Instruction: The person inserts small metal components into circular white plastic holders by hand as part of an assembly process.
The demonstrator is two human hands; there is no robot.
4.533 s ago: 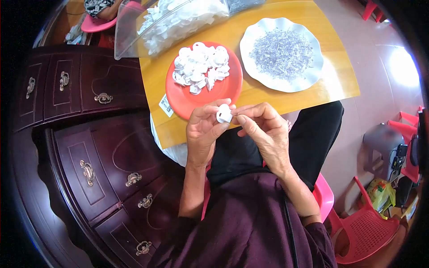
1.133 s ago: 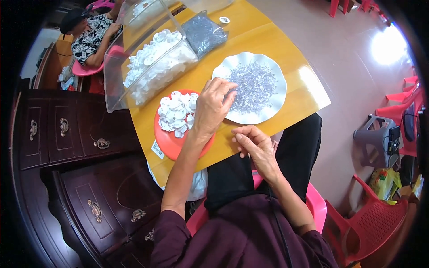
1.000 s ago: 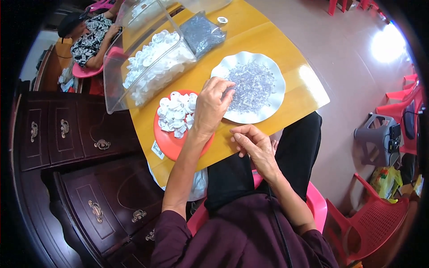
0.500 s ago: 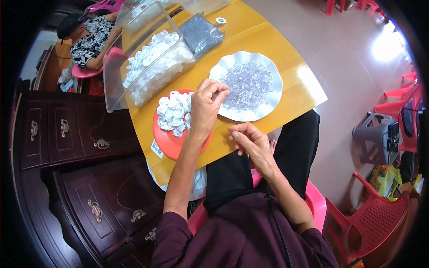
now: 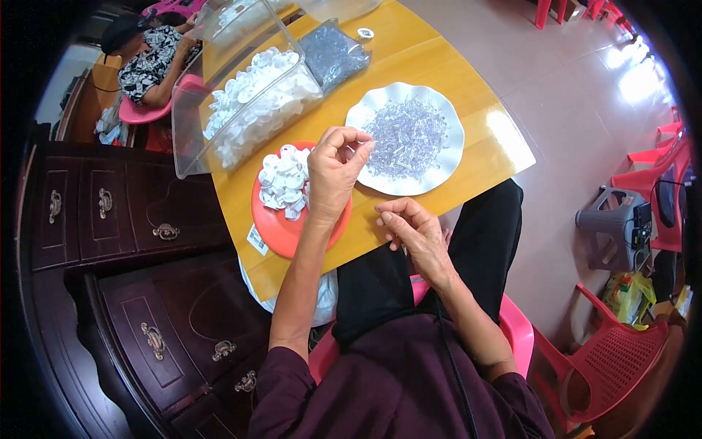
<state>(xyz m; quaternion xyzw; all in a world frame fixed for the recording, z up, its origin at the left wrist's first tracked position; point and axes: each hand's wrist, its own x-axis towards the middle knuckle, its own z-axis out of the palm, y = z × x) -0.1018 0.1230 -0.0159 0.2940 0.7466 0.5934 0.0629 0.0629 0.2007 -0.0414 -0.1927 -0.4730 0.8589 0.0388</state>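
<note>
My left hand (image 5: 338,170) hovers over the left rim of a white wavy-edged plate (image 5: 401,189). Its thumb and index finger are pinched; anything between them is too small to make out. On the plate lies a pile of small clear plastic pieces (image 5: 409,139). My right hand (image 5: 418,235) is at the table's near edge above my lap, thumb and fingertips pressed together, with any held thing hidden. Partly behind my left wrist, a red plate (image 5: 281,233) bears a heap of small white round tagged pieces (image 5: 282,179).
A clear plastic bin (image 5: 311,86) with many white pieces stands on the yellow table (image 5: 439,62), beside a bag of dark clear pieces (image 5: 335,55). One round white piece (image 5: 365,33) lies behind it. Dark drawers (image 5: 161,197) line the left; another person (image 5: 150,66) sits beyond.
Both hands keep nearly the same places. The right thumb and fingertips have shifted slightly. The view has moved a little, and the other person's arm has shifted.
</note>
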